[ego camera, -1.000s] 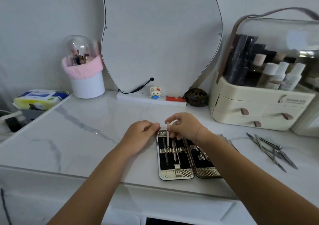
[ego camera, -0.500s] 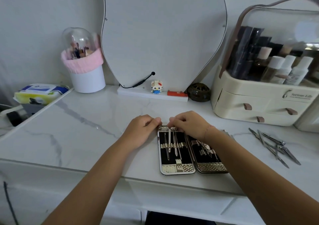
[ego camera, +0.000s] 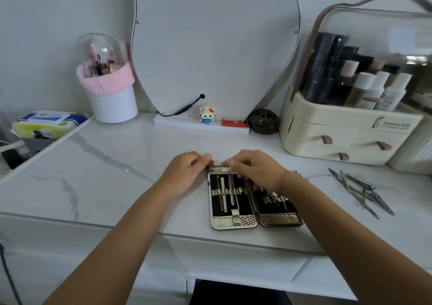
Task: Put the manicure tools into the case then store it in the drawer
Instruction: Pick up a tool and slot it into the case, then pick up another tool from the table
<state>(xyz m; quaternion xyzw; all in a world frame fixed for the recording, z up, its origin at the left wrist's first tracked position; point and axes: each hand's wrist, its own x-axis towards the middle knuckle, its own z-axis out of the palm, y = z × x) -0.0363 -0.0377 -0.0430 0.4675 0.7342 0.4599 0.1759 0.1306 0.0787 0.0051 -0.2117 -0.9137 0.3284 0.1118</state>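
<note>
Fingers (ego camera: 207, 158) of the left hand (ego camera: 184, 176) pinching the far corner of the open gold metal case (ego camera: 233, 220), right hand (ego camera: 257, 171) beside it pinching a thin silver tool (ego camera: 232, 196) inside.

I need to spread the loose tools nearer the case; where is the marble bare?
Widest bare marble lies left of the left hand, in front of the brush holder. A narrower strip lies between the case and the loose tools, crossed by the right forearm. Crowded: along the mirror base and by the organizer.
</note>
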